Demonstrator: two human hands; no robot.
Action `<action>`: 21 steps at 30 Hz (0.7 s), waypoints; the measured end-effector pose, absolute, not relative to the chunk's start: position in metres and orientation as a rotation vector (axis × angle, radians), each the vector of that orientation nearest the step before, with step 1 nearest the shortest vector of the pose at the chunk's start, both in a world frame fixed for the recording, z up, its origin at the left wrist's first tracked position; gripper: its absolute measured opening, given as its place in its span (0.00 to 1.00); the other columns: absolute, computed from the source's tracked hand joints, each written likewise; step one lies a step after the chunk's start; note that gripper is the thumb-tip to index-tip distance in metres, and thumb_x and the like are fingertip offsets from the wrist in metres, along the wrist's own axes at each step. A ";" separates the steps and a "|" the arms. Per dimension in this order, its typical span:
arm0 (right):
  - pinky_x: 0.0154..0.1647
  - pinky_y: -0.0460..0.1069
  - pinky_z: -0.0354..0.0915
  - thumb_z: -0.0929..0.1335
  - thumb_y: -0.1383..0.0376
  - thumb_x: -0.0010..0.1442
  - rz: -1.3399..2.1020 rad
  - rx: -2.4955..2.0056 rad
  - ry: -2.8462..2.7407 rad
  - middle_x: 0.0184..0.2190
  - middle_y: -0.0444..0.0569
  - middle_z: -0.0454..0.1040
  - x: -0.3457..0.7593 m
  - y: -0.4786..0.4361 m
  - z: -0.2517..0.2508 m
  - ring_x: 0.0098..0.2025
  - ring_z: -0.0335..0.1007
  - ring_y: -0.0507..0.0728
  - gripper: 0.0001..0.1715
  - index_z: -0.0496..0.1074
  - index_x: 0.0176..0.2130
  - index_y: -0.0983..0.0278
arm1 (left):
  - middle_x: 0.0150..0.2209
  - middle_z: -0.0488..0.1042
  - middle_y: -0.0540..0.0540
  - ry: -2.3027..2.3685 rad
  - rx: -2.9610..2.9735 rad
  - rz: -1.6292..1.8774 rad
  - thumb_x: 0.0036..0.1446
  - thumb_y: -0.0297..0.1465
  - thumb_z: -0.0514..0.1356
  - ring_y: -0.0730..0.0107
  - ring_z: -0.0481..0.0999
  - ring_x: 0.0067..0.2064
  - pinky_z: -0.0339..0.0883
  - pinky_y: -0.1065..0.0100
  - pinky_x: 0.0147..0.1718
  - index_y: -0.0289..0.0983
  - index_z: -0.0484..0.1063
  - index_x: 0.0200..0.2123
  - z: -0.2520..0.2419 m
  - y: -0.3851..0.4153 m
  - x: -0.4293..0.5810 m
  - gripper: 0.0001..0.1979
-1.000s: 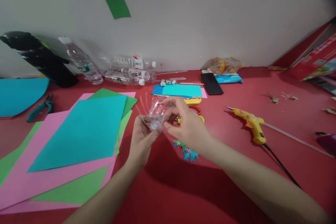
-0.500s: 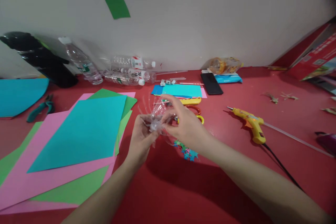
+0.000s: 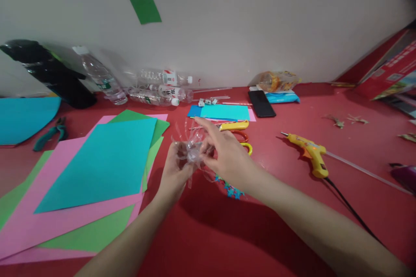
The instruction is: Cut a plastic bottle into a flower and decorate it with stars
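Between my hands, above the red table, is a clear plastic bottle piece (image 3: 193, 155) cut into thin strips that fan outward. My left hand (image 3: 175, 165) is closed on its left side. My right hand (image 3: 224, 151) pinches its right side between thumb and fingers, with the index finger stretched out above. Small star cutouts (image 3: 232, 191) in blue and other colours lie below my right hand. Behind that hand rest a yellow utility knife (image 3: 234, 126) and scissors with a yellow and red handle (image 3: 247, 147), partly hidden.
Coloured paper sheets (image 3: 104, 160) and pliers (image 3: 51, 134) lie at left. Plastic bottles (image 3: 156, 95) and a black flask (image 3: 48, 73) line the wall. A phone (image 3: 261, 104) lies behind my hands; a yellow glue gun (image 3: 308, 151) with its cord is at right.
My right index finger has shifted slightly left and straightened over the plastic piece. Both hands keep their grip, and the other things lie as before.
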State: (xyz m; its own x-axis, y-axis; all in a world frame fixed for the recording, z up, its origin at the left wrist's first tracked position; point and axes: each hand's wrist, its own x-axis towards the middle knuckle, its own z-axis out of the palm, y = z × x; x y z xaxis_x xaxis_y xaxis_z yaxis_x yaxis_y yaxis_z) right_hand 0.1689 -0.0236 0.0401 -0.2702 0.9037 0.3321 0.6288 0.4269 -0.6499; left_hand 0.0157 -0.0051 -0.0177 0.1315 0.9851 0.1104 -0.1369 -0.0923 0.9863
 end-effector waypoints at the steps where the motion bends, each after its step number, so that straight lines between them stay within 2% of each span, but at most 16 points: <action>1: 0.45 0.53 0.58 0.62 0.74 0.56 0.505 -1.292 -2.013 0.32 0.43 0.76 0.169 -0.024 0.040 0.34 0.66 0.54 0.40 0.49 0.65 0.61 | 0.32 0.72 0.51 0.963 1.253 1.233 0.42 0.30 0.68 0.73 0.72 0.32 0.66 0.72 0.30 0.40 0.66 0.34 -0.017 -0.006 0.016 0.16; 10: 0.42 0.53 0.57 0.60 0.74 0.58 0.343 -1.320 -2.067 0.32 0.45 0.75 0.167 -0.026 0.034 0.34 0.65 0.55 0.38 0.48 0.66 0.61 | 0.31 0.73 0.50 0.966 1.259 1.247 0.41 0.29 0.69 0.70 0.73 0.31 0.68 0.69 0.28 0.40 0.65 0.32 -0.013 -0.009 0.019 0.16; 14: 0.43 0.53 0.57 0.60 0.75 0.58 0.307 -1.305 -2.083 0.32 0.45 0.76 0.167 -0.026 0.033 0.34 0.65 0.55 0.38 0.48 0.66 0.62 | 0.32 0.72 0.50 0.986 1.252 1.255 0.42 0.27 0.68 0.72 0.73 0.31 0.67 0.71 0.29 0.39 0.66 0.33 -0.014 -0.009 0.019 0.16; 21: 0.49 0.54 0.58 0.63 0.75 0.56 0.534 -1.247 -1.969 0.34 0.42 0.76 0.169 -0.029 0.045 0.37 0.68 0.54 0.39 0.50 0.64 0.59 | 0.33 0.72 0.52 0.982 1.149 1.319 0.39 0.27 0.68 0.74 0.72 0.32 0.66 0.73 0.31 0.40 0.65 0.34 -0.013 -0.005 0.018 0.18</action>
